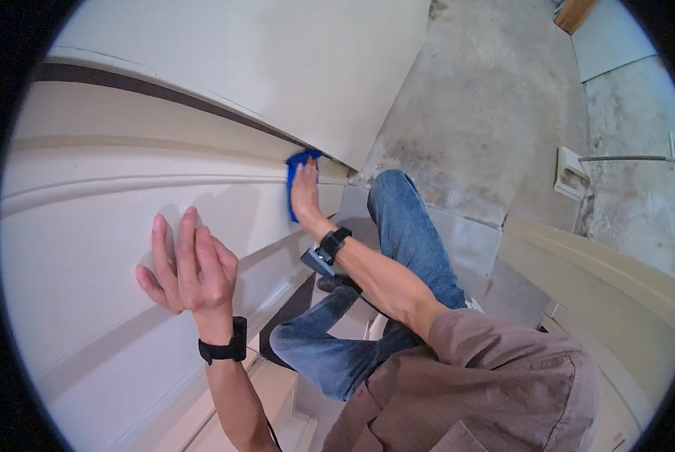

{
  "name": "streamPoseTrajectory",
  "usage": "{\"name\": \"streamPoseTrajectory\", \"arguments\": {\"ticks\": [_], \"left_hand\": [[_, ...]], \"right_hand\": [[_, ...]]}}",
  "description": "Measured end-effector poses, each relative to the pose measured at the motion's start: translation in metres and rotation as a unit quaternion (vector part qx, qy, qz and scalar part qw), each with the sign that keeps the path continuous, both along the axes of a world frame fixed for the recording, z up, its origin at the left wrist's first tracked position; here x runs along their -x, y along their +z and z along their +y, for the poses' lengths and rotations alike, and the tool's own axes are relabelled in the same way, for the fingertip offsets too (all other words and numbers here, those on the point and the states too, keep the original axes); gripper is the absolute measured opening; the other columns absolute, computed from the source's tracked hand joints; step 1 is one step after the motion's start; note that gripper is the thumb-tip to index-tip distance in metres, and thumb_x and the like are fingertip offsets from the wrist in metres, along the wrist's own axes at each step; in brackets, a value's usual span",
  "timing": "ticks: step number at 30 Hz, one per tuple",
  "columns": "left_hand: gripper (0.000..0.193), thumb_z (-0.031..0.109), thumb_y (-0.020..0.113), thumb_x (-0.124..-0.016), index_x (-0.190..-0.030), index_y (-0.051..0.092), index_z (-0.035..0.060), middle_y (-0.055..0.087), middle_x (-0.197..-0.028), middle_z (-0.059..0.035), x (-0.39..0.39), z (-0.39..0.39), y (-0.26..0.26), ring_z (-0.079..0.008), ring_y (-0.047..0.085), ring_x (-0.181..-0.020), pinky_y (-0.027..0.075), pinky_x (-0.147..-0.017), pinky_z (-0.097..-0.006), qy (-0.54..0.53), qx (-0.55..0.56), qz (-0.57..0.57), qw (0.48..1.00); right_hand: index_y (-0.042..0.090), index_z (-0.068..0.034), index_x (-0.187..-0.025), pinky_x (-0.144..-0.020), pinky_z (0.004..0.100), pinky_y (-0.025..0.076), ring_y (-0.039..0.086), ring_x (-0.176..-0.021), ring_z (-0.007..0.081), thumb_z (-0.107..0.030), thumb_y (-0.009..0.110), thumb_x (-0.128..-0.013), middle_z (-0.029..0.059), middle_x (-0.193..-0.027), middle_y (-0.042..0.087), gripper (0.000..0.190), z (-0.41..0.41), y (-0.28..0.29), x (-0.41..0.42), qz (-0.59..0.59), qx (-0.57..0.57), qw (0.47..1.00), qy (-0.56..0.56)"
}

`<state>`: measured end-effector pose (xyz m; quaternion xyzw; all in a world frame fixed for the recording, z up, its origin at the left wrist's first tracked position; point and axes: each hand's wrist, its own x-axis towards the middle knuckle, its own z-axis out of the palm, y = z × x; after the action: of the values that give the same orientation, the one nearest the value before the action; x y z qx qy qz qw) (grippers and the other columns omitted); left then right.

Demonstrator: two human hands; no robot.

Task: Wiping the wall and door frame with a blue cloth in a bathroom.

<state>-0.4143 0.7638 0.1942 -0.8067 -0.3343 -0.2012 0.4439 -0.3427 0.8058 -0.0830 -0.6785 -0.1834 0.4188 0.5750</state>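
Observation:
My right hand (306, 195) presses a blue cloth (292, 182) flat against a white painted panel with raised moulding (145, 185). The cloth sits near the panel's far end, just below a dark gap, and my palm and fingers cover part of it. Lower down and to the left, my left hand (193, 268) is empty, its fingers spread and bent close to the smooth face of the same panel. Whether the fingertips touch it is hard to tell. Both wrists carry black straps; the right one also bears a small grey device (318, 262).
Beyond the dark gap (162, 93) is a broad white surface (247, 51). A stained grey concrete surface (473, 101) stretches away at the top right. Beside it, a thin rod (625, 159) meets a small white block (569, 172). A cream moulded edge (591, 265) runs along my right.

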Motion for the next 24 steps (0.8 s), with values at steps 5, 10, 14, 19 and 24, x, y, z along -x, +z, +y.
{"name": "streamPoseTrajectory", "arguments": {"ticks": [5,10,14,19,24], "left_hand": [[0.020,0.003,0.064,-0.082,-0.072,0.069,0.0206,0.075,-0.097,0.0109,-0.003,0.002,-0.004,-0.0219,0.068,-0.108,0.016,-0.119,-0.0409,-0.007,-0.011,-0.005,1.000],[0.021,0.003,0.063,-0.081,-0.071,0.069,0.0207,0.075,-0.097,0.0112,-0.011,0.003,-0.007,-0.0220,0.068,-0.108,0.016,-0.119,-0.0402,-0.010,-0.012,-0.005,1.000],[0.021,0.002,0.063,-0.080,-0.072,0.069,0.0210,0.075,-0.097,0.0117,0.001,0.002,-0.003,-0.0217,0.068,-0.107,0.017,-0.118,-0.0386,0.001,-0.018,0.007,1.000],[0.022,0.002,0.063,-0.079,-0.071,0.068,0.0211,0.075,-0.097,0.0120,-0.009,0.004,-0.009,-0.0210,0.068,-0.107,0.019,-0.118,-0.0382,-0.018,-0.031,0.003,0.999],[0.022,0.001,0.064,-0.078,-0.071,0.068,0.0214,0.075,-0.097,0.0124,-0.047,0.010,-0.020,-0.0207,0.068,-0.108,0.020,-0.117,-0.0377,-0.061,-0.032,-0.056,0.996]], "right_hand": [[0.018,0.003,-0.153,-0.122,0.0418,0.010,0.009,-0.149,0.0406,-0.028,0.039,-0.104,0.0265,-0.160,0.012,0.061,-0.029,0.124,0.007,-0.081,-0.113,0.990,0.004],[0.015,0.001,-0.154,-0.122,0.0419,0.009,0.006,-0.150,0.0386,-0.026,0.035,-0.106,0.0254,-0.160,0.011,0.059,-0.033,0.102,0.000,-0.082,-0.154,0.985,-0.011],[0.016,0.002,-0.153,-0.122,0.0433,0.011,0.008,-0.149,0.0392,-0.030,0.031,-0.106,0.0234,-0.161,0.013,0.059,-0.016,0.048,0.011,-0.020,-0.061,0.998,-0.029],[0.020,0.007,-0.151,-0.122,0.0421,0.014,0.014,-0.149,0.0371,-0.034,0.026,-0.106,0.0241,-0.159,0.018,0.061,0.006,-0.070,-0.009,-0.012,0.004,0.998,-0.056],[0.023,0.007,-0.151,-0.121,0.0423,0.015,0.019,-0.147,0.0394,-0.043,0.027,-0.105,0.0253,-0.158,0.021,0.068,0.022,-0.146,-0.105,0.014,0.105,0.993,-0.059]]}}
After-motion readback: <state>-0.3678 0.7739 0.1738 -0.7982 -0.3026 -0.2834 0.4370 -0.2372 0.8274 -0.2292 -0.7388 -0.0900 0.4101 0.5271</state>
